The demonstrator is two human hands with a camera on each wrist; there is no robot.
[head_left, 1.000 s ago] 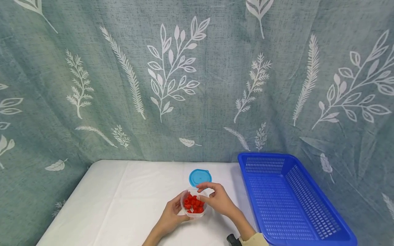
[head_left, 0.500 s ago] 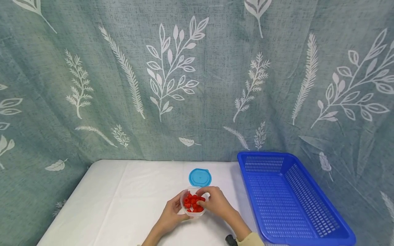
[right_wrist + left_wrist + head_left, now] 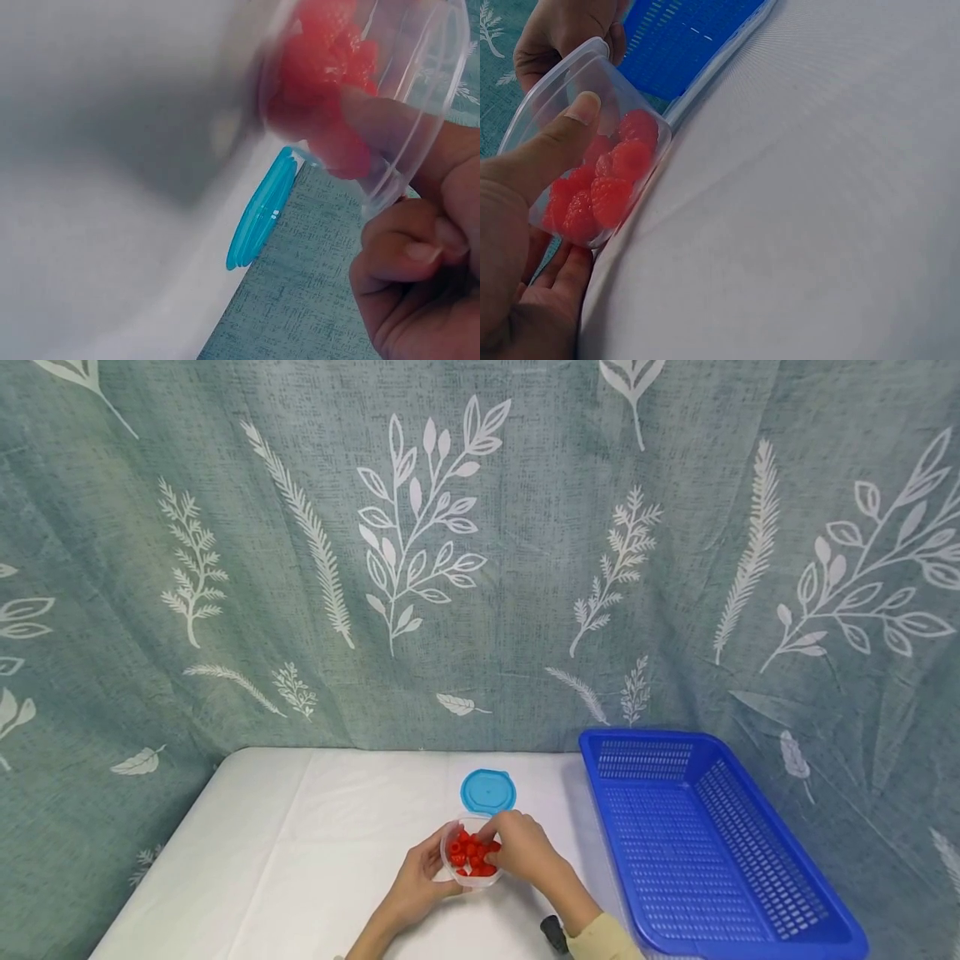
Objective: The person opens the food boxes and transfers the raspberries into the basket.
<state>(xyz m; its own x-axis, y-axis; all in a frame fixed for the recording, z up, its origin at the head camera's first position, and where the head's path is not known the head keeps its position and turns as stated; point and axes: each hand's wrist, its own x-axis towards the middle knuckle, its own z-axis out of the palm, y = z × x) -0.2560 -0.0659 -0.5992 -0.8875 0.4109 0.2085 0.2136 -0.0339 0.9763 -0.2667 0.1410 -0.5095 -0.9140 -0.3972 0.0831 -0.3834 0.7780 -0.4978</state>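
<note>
Left hand [image 3: 417, 883] gripped the clear plastic tub [image 3: 471, 863] from its own side; in the left wrist view the thumb [image 3: 551, 146] lay across the tub wall and the fingers curled beneath it. The tub sat tilted, partly lifted off the white worktop [image 3: 315, 843], holding a heap of red raspberries [image 3: 472, 854].

Right hand [image 3: 525, 850] was at the tub's far rim, fingers curled down into the mouth among the raspberries. The right wrist view showed one finger [image 3: 379, 120] inside the tub against the fruit, the others [image 3: 409, 255] folded outside the rim. I could not tell whether a berry was actually pinched; the fruit hid the fingertips.

Change noted: a second earlier the right hand hovered above the tub with fingers spread over the opening. Half a second later it had dropped to the rim, and at this moment it had gone in among the fruit. The left hand's hold was unchanged, and the tub stayed in the same place. My judgement: the reach was over and the pick of a berry was in hand.

Round blue lid [image 3: 488, 792] lay flat on the worktop just beyond the right hand, off the tub. Blue perforated basket [image 3: 720, 852] stood to the right of that hand, well apart, with nothing visible in it.
</note>
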